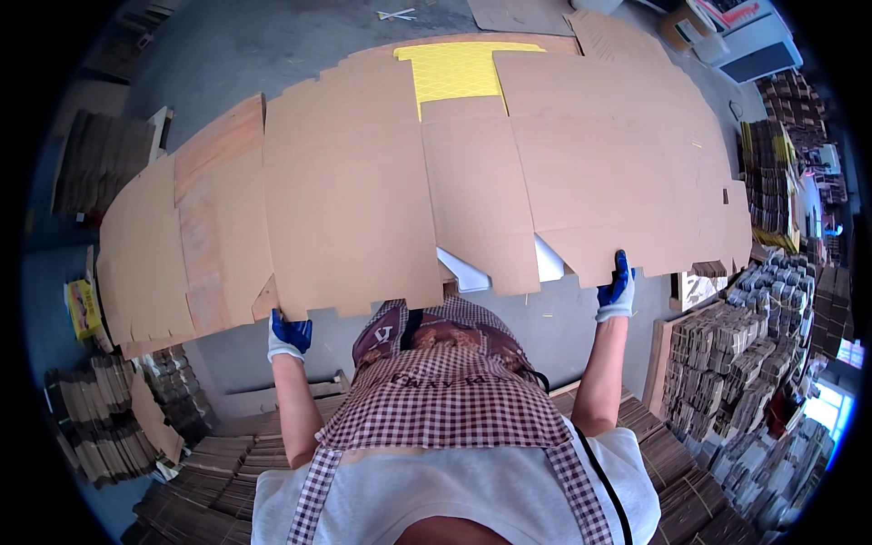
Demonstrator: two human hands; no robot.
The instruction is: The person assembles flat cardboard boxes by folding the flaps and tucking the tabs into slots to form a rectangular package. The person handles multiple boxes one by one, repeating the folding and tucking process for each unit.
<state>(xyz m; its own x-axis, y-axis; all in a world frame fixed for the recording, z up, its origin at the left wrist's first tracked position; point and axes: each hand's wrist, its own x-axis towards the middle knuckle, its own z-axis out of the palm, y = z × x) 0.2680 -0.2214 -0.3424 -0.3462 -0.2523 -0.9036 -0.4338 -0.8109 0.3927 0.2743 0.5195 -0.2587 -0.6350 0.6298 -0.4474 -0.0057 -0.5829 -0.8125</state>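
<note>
A wide, die-cut brown cardboard sheet lies across a wooden table, with flaps and notches along its near edge. My left hand, in a blue-and-white glove, closes on that near edge left of the middle. On the right, my gloved right hand grips the edge too, its thumb on top and the other fingers hidden beneath. Further right, the cardboard continues as a broad panel. Yellow patterned material shows through a gap at the far side, and white pieces show through gaps at the near side.
Bare wood of the table shows at the left. Bundled cardboard stacks stand at the right, with more cardboard at the lower left and behind me. A yellow box sits beside the table's left end. A drum stands at the far right.
</note>
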